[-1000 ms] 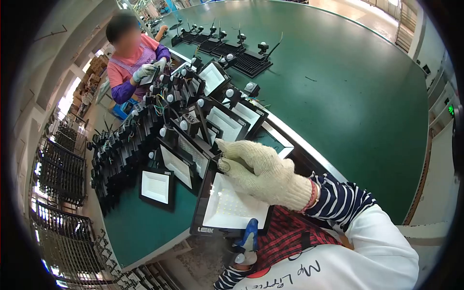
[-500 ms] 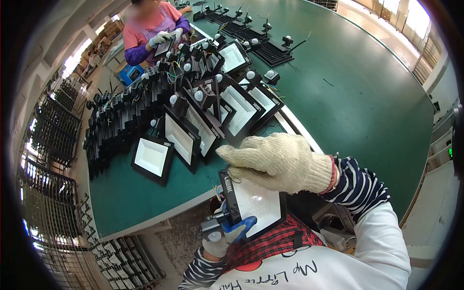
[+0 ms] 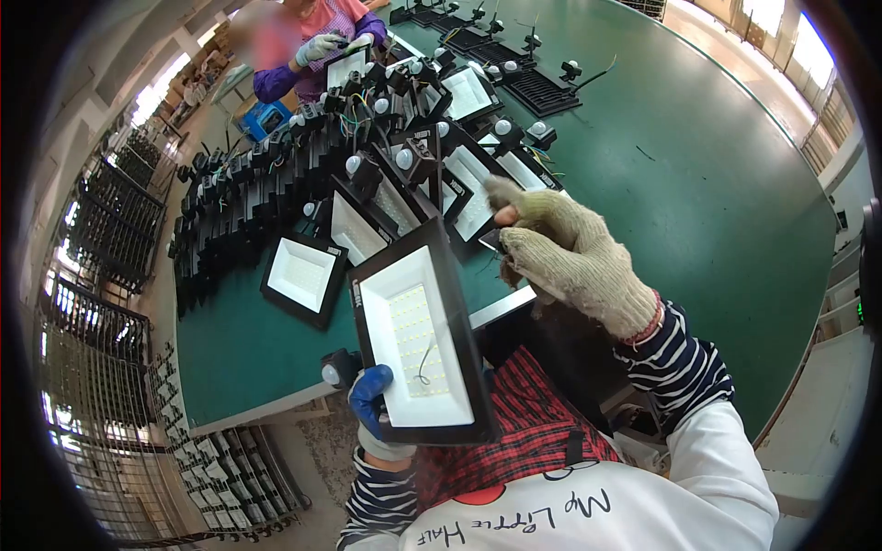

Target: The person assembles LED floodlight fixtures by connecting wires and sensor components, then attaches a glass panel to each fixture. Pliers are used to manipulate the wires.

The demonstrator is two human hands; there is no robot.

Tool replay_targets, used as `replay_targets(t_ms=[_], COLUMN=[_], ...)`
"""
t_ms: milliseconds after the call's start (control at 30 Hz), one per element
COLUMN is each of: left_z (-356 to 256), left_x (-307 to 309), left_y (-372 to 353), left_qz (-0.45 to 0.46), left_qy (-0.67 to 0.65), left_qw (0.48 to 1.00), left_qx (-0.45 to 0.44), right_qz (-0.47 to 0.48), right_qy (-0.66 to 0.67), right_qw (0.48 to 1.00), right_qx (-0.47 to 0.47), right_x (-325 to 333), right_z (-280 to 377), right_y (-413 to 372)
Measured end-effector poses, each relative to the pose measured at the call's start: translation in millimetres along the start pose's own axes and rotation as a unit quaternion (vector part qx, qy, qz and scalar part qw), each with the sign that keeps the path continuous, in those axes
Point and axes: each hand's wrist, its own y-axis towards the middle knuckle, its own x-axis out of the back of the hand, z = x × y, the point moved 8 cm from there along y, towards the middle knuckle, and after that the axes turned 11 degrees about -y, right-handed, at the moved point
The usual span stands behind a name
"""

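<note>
My left hand (image 3: pixel 372 404), in a glove with blue-coated fingers, grips a black-framed LED floodlight (image 3: pixel 466 367) by its lower left edge. The lamp is tilted up, its white reflector and rows of yellow LEDs facing me. A short dark strand (image 3: pixel 425 365) shows across its front. Beside my left fingers sits the lamp's motion sensor (image 3: pixel 340 369), with a white dome. Up and right of the lamp, apart from it, is my right hand (image 3: pixel 579 257) in a cream knit glove, one bare fingertip poking out. Its fingers are closed round a small dark piece (image 3: pixel 493 241) that I cannot make out.
Many floodlights with sensors stand packed on the green table (image 3: pixel 680 202); one floodlight (image 3: pixel 304 278) lies nearer, at the left. Across the table a gloved person (image 3: pixel 317 50) handles another lamp. More black housings (image 3: pixel 542 90) line the far side. Racks (image 3: pixel 115 211) stand at left.
The floodlight has come up and turned more squarely toward me in my left hand. My right hand has moved off its face, up and to the right. The other person's lamp is turned more into view.
</note>
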Motion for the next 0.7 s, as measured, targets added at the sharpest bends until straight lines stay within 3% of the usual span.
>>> replay_targets(t_ms=[100,200,267,333,400,433,500,533,600,633,667,700], left_z=[2,15,23,24,20,16,7,-1,-15,-19,-25,-33], left_x=[7,-2,-9,-11,-4,4,-1,11,3,-8,-3,-4], left_y=[3,4,3,6,9,12,19,21,18,17,15,11], left_qz=[0.034,0.068,0.088,0.074,0.046,0.030,0.080,0.076,0.068,0.010,-0.022,-0.042], left_qy=[-0.033,-0.095,-0.135,-0.139,-0.111,-0.082,0.084,0.054,0.067,0.099,0.090,0.169], left_qw=[0.999,0.993,0.984,0.985,0.992,0.996,0.993,0.995,0.994,0.985,0.985,0.967], left_qx=[-0.021,0.035,0.070,0.065,0.035,0.011,-0.013,-0.019,-0.061,-0.138,-0.146,-0.184], right_qz=[0.023,0.054,0.065,0.079,0.126,0.138,0.158,0.160,0.291,0.360,0.421,0.428], right_qy=[0.086,0.123,0.110,0.066,0.072,0.041,0.031,0.027,-0.003,-0.132,-0.259,-0.229], right_qw=[0.995,0.991,0.990,0.994,0.989,0.990,0.980,0.971,0.944,0.907,0.848,0.852], right_qx=[-0.034,-0.016,-0.061,-0.046,0.019,0.007,0.116,0.176,0.156,0.175,0.190,0.198], right_x=[-14,-26,-29,-35,-44,-48,-56,-59,-64,-71,-75,-73], right_z=[3,-6,-12,-10,-3,-12,0,11,14,20,21,12], right_y=[2,8,9,3,-9,-15,-32,-38,-58,-67,-77,-79])
